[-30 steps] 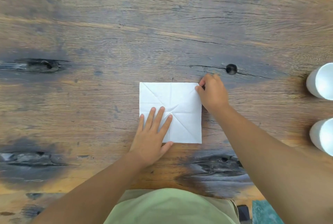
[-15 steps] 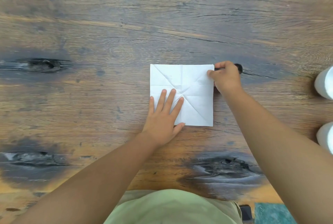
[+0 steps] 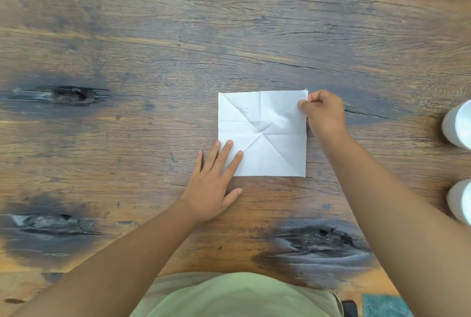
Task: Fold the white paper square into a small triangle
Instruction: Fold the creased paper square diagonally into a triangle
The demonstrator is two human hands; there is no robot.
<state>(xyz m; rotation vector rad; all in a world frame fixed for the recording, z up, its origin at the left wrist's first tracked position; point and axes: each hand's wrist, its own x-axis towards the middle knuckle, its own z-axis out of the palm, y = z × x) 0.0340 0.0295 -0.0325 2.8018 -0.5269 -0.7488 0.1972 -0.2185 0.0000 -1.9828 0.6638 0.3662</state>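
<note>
The white paper square (image 3: 265, 122) lies unfolded on the wooden table (image 3: 229, 36), marked by diagonal and straight creases that meet at its middle. My left hand (image 3: 214, 184) rests flat, fingers spread, with the fingertips pressing the paper's near left corner. My right hand (image 3: 323, 112) pinches the far right corner between thumb and fingers, and that corner is lifted slightly off the wood.
Two white cups stand at the right edge of the view, one farther (image 3: 458, 125) and one nearer (image 3: 461, 202). The table has dark knots and cracks. A teal object (image 3: 382, 306) shows at the bottom right, below the table edge.
My left hand has slid toward the paper's near left corner, off its middle. My right hand keeps its pinch on the far right corner, which now lifts a little.
</note>
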